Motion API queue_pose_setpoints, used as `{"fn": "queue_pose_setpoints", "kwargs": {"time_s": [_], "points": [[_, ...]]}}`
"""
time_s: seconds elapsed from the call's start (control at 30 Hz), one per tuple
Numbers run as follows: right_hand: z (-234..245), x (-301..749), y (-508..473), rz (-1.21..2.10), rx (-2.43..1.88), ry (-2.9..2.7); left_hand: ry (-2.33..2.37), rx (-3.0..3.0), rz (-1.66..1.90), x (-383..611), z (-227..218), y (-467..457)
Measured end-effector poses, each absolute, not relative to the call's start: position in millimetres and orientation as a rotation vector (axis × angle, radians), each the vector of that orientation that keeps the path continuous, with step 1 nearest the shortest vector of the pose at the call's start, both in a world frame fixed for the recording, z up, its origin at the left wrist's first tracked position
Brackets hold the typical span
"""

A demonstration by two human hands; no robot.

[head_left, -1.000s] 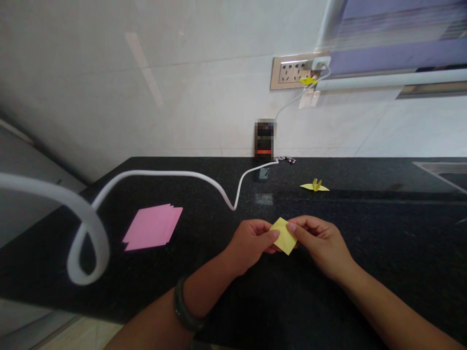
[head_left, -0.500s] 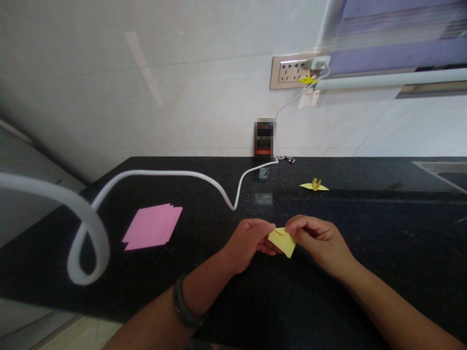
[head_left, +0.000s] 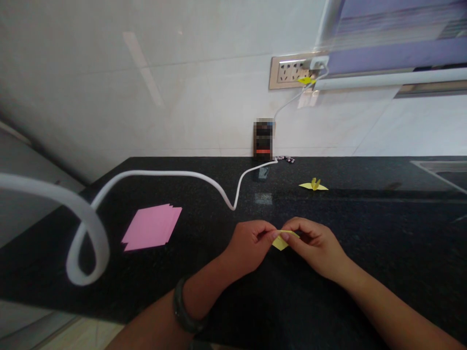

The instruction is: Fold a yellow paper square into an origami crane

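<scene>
A small folded piece of yellow paper (head_left: 280, 243) is pinched between my two hands, just above the black countertop. My left hand (head_left: 250, 245) grips its left side between thumb and fingers, and a dark bangle circles that wrist. On the paper's upper right, my right hand (head_left: 315, 245) presses thumb against forefinger. The thumbs nearly meet over the paper, covering much of its upper part. Beyond my right hand, a folded yellow paper crane (head_left: 314, 185) rests on the counter.
Pink paper sheets (head_left: 151, 227) lie stacked at the left. A white cable (head_left: 164, 173) loops across the counter towards a phone (head_left: 263, 138) leaning on the wall. Above it is a socket panel (head_left: 292, 71) with a charger plugged in. A sink edge (head_left: 434, 172) shows at right.
My hands have drawn closer together on the yellow paper. The paper now sits flatter, its lower tip shifted left, and my left fingers have curled in behind it.
</scene>
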State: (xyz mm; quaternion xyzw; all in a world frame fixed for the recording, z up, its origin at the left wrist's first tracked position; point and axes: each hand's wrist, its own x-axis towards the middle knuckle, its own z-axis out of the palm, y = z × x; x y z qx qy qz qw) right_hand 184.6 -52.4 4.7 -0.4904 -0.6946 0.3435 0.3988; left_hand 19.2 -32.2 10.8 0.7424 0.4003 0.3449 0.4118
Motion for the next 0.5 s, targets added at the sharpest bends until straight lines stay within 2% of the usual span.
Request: {"fn": "queue_pose_setpoints", "kwargs": {"time_s": [0.13, 0.37, 0.5], "points": [[9.0, 185.6, -54.4, 0.866, -1.241, -1.811, 0.991, 1.965, 0.851, 17.1, 13.9, -33.5], [13.3, 187.5, -54.9, 1.120, -1.229, -1.673, 0.937, 1.850, 0.779, 14.0, 16.0, -29.7], [9.9, 187.9, -53.1, 1.027, -1.269, -1.673, 0.929, 1.713, 0.754, 16.6, 13.7, -27.3]]}}
